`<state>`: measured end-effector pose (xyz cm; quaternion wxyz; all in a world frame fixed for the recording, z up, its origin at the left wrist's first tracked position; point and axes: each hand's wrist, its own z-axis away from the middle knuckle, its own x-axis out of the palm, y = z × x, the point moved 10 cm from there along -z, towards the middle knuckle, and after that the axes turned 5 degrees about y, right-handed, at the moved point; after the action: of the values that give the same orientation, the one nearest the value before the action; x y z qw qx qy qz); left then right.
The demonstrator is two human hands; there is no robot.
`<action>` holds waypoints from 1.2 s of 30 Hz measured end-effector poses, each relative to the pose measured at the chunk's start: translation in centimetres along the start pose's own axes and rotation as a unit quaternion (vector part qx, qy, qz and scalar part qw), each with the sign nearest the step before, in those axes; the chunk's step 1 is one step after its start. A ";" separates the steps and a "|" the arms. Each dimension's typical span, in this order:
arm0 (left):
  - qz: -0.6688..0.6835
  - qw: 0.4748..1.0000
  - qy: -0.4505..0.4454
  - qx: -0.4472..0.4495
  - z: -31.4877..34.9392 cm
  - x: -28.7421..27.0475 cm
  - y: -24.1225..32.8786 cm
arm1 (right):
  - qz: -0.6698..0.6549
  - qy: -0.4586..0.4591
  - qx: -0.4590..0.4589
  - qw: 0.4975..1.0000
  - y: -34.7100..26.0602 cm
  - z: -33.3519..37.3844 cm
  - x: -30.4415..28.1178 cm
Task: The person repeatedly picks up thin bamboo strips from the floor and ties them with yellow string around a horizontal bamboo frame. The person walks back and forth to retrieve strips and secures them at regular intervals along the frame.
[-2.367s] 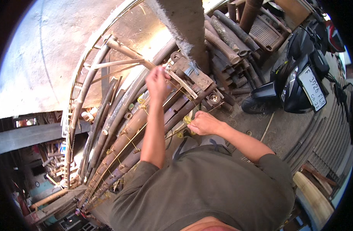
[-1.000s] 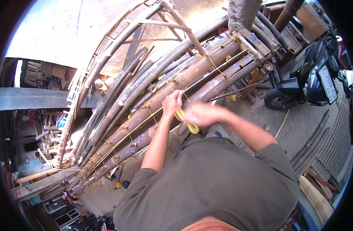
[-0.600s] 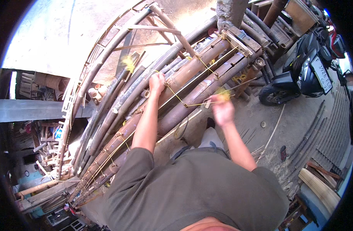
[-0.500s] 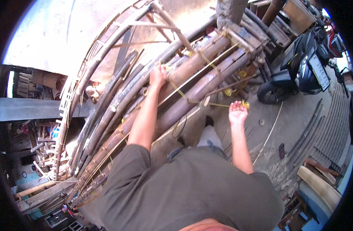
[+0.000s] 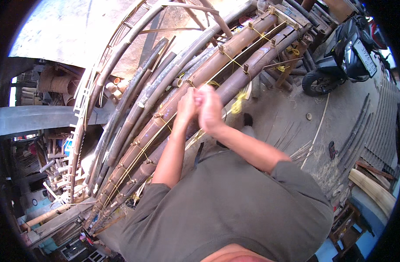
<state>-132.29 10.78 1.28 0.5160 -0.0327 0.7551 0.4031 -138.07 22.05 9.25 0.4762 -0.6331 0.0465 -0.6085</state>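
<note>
Two long brown bamboo poles (image 5: 235, 89) run side by side, slanting from lower left to upper right, with short wooden pegs (image 5: 221, 49) along them and yellow cord (image 5: 259, 35) strung between the pegs. Over the nearer stretch of the poles my hands meet. My left hand (image 5: 188, 105) is closed beside a peg, its fingers bent around the cord. Pressed close against it, my right hand (image 5: 210, 111) is closed too and smeared by motion; the cord inside is mostly hidden. A frayed yellow cord end (image 5: 239, 102) dangles to the right of my right hand.
More dark bamboo poles (image 5: 141, 105) lie stacked on the left, beside a curved bamboo frame (image 5: 104, 74). A motorcycle (image 5: 335, 65) stands at the right. Thin sticks (image 5: 296, 144) and a long strip (image 5: 322, 115) lie on the floor.
My right hand has swung left from the outstretched cord to meet my left hand. The left hand has come nearer to me, and the cord between them no longer stretches out to the right.
</note>
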 end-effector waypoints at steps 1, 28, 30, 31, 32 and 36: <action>-0.004 0.995 0.090 0.030 -0.1 -0.4 1.3 | 0.109 -0.025 -0.054 0.992 -0.4 0.8 3.9; 0.023 0.973 0.206 -0.099 -11.0 -4.8 -4.7 | -0.323 0.132 0.056 0.935 -5.4 -7.0 -29.3; -0.054 0.978 0.131 -0.155 -11.5 -1.5 -7.6 | -0.271 0.216 0.071 0.935 -3.6 -3.4 -32.4; -0.041 0.985 0.124 -0.117 -12.3 -1.6 -7.0 | -0.216 0.239 0.102 0.941 -1.1 -1.1 -31.1; -0.033 0.989 0.112 -0.087 -11.7 -1.9 -7.6 | -0.139 0.254 0.191 0.938 2.2 2.1 -28.5; -0.009 0.990 0.120 -0.067 -4.3 -9.3 -7.3 | -0.043 -0.009 0.473 0.880 14.5 13.7 -14.6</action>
<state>-127.79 -0.25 5.14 0.4217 -0.1223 0.7827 0.4413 -123.12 31.01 -8.30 0.6927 -0.3387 -0.2788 -0.5725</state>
